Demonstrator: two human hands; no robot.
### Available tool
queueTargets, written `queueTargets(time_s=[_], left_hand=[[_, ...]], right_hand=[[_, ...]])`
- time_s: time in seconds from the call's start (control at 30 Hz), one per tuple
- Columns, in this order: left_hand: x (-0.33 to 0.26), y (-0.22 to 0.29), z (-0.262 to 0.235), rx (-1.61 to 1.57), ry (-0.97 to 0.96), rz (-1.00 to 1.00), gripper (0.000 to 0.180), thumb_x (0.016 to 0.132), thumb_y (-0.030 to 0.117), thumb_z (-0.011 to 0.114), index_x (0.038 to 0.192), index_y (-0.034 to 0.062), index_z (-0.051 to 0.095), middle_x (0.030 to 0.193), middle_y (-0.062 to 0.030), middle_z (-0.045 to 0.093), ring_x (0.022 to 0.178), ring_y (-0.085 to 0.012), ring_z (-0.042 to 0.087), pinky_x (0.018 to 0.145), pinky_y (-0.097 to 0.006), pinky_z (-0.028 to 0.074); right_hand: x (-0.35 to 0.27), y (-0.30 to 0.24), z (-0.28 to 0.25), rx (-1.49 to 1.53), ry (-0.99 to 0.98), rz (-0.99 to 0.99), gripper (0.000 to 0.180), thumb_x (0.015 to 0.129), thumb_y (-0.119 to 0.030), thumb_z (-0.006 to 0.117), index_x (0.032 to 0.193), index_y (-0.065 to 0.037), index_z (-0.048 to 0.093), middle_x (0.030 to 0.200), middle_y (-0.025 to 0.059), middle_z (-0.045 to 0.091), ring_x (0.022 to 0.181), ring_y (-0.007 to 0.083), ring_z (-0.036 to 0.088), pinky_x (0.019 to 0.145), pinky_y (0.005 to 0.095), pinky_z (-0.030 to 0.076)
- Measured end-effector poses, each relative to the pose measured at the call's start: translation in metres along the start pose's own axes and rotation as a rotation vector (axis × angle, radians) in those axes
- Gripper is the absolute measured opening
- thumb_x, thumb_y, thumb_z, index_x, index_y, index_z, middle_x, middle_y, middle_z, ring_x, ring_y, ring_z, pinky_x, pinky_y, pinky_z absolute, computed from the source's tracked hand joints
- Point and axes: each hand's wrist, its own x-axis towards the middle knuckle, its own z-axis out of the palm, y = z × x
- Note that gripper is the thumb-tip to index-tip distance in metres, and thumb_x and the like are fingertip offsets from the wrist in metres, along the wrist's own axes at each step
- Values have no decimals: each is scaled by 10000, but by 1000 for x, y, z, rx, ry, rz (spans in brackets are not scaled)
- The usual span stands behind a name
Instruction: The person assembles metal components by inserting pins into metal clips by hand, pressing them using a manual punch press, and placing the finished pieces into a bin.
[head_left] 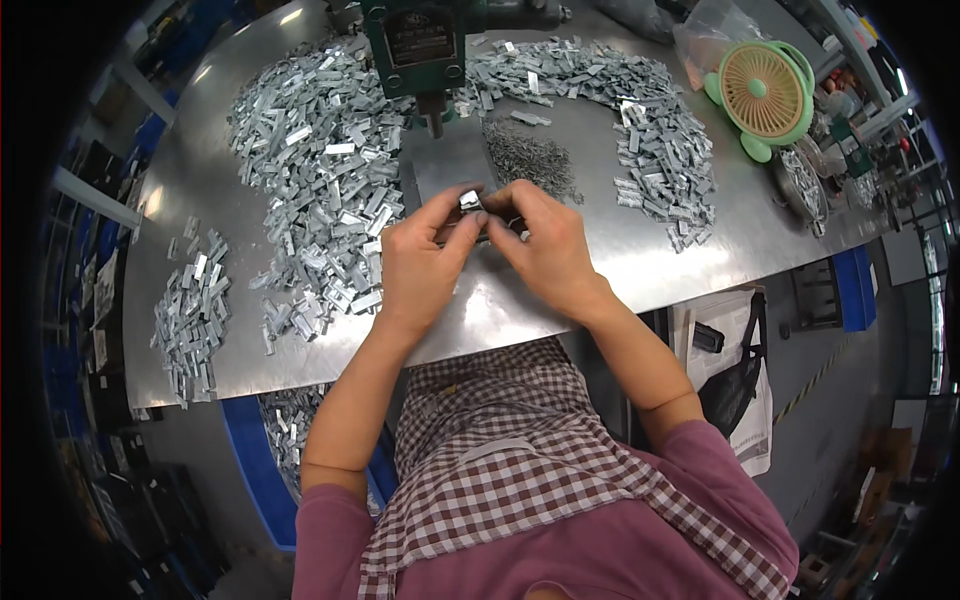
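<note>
**Both hands pinch a small metal clip over the steel bench**

The left hand (420,262) and right hand (545,250) meet at the middle of the bench, fingertips together. Between them sits a small shiny clip (470,201), gripped by the left thumb and forefinger from one side and steadied by the right fingers from the other. Both hands are closed on it; whether the right also holds a second piece cannot be told.

Just behind the hands lies a flat grey plate (447,160), and above it the ram of a green press (420,45) points down. Right of the plate is a heap of thin dark pins (530,155). A large pile of bright clips (320,170) spreads to the left of the hands, a curved band of the same pieces (650,140) runs to the right, and a smaller batch (190,315) lies near the left edge of the table (640,260). A green desk fan (765,95) stands at the far right. Under the near edge, a blue bin (250,460) holds more pieces. The person wears a checked apron (500,450) over a pink shirt.
</note>
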Motion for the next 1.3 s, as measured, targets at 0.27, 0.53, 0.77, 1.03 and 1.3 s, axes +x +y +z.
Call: queueTargets(time_s=[0.27,0.53,0.77,1.03,1.3], left_hand=[[21,21,-10,350,-97,182,166,772,54,635,933,15,651,786,-30,658,682,-61,575,613,-204,456],[46,-8,-16,526,-94,354,185,696,152,681,827,25,648,795,-87,626,756,-258,588,665,-342,461],[52,-8,-17,491,-98,317,201,686,120,690,842,5,640,764,-94,623,694,-233,588,627,-308,456],[55,-11,-18,467,-94,291,194,678,157,696,810,22,654,782,-86,630,743,-257,589,655,-349,458],[52,-11,-17,478,-86,279,200,672,164,692,808,22,655,780,-89,631,744,-260,590,655,-354,459]], right_hand=[[7,12,-29,259,-57,246,266,790,-31,600,1039,-7,508,881,96,605,740,170,606,648,278,488],[61,8,-29,162,-148,-69,146,771,2,566,917,6,555,854,127,572,802,265,573,707,327,445],[63,17,-20,180,-221,20,179,760,-35,584,930,-2,539,860,133,601,808,277,594,701,342,461],[68,17,-19,73,-237,-23,191,769,-46,600,928,17,517,840,105,598,785,184,592,711,291,472],[67,15,-18,110,-222,-34,187,760,-70,593,922,-10,521,846,138,606,779,298,598,663,353,462]])
